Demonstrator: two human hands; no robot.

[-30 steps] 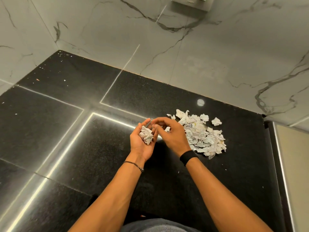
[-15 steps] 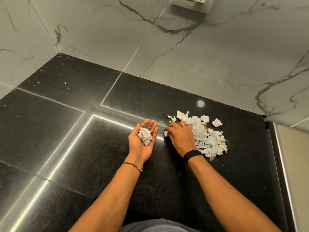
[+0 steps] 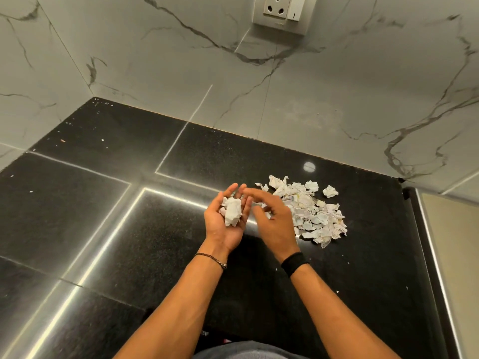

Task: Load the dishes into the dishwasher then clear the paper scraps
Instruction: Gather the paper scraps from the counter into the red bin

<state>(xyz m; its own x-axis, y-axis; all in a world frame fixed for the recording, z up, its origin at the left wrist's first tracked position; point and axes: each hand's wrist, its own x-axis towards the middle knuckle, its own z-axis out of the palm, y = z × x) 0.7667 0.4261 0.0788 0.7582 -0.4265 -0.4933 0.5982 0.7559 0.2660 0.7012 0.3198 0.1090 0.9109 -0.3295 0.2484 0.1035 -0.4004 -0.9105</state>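
Cupped palm-up, the person's left hand (image 3: 225, 218) cradles a small wad of crumpled paper scraps (image 3: 232, 210), its fingers spread loosely rather than clenched around the load. Just beside it, the right hand (image 3: 275, 221) hovers above the counter with its back to the camera and fingers half curled; motion blur smears the fingertips, and whether they pinch a scrap cannot be told. A thin beaded bracelet (image 3: 212, 259) circles the left wrist, and a black band (image 3: 294, 263) wraps the right.

Most of the task's material lies apart from both hands: a pile of torn paper scraps (image 3: 312, 212), white with faint print and colour, sits on the black countertop (image 3: 129, 234) directly to the right of the right hand, its near edge partly hidden behind that hand. One crumpled piece (image 3: 330, 191) rests by itself at the pile's far right corner, close to the wall. A few tiny white flecks dot the counter nearer the camera.

Polished black stone, finely speckled, forms the work surface, and bright reflected lines of light cross its left half. White marble-look wall tiles (image 3: 155, 73) with grey veining meet the counter along the back and left, forming a corner. A white wall socket and switch plate (image 3: 283, 14) is mounted high on the back wall, above the pile. A pale panel (image 3: 456, 255) borders the counter at the right edge of the frame.
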